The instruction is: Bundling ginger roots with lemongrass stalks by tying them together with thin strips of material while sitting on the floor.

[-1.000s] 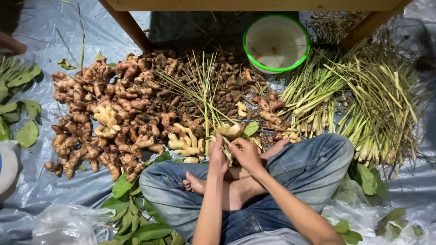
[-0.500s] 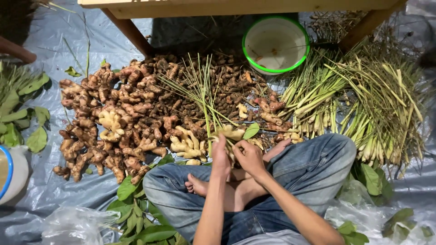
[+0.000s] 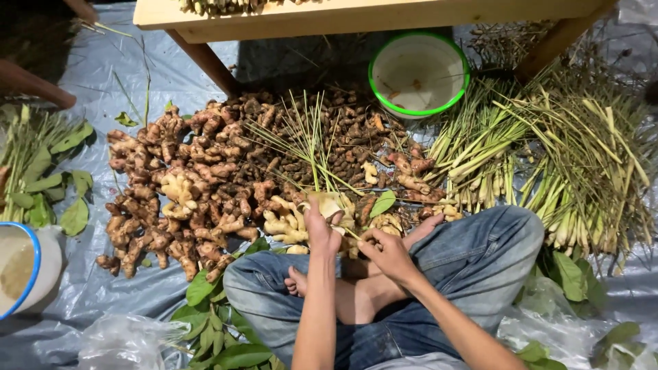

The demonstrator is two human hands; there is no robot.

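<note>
Blue-rimmed white plastic tub (image 3: 19, 274) sits cut off at the far left edge, its contents unclear. Moving right, a knobbly brown heap of ginger-like rhizomes (image 3: 178, 185) spreads over the grey plastic ground sheet (image 3: 103, 75). Centre now: the person sits cross-legged in blue jeans, the left hand (image 3: 321, 229) curled round a pale yellowish rhizome piece with thin green stalks (image 3: 332, 204), held just above the near edge of the pile. The right hand (image 3: 385, 250) is pinched closed beside it, seemingly on a thin stalk or root, though what the fingers grip is too small to tell. Any blade is hidden; if one is there, a slip toward the left fingers could cut. Farther right, a green-rimmed white bowl (image 3: 418, 72) sits under the wooden table (image 3: 356, 17), then bundled lemongrass stalks (image 3: 562, 157).
</note>
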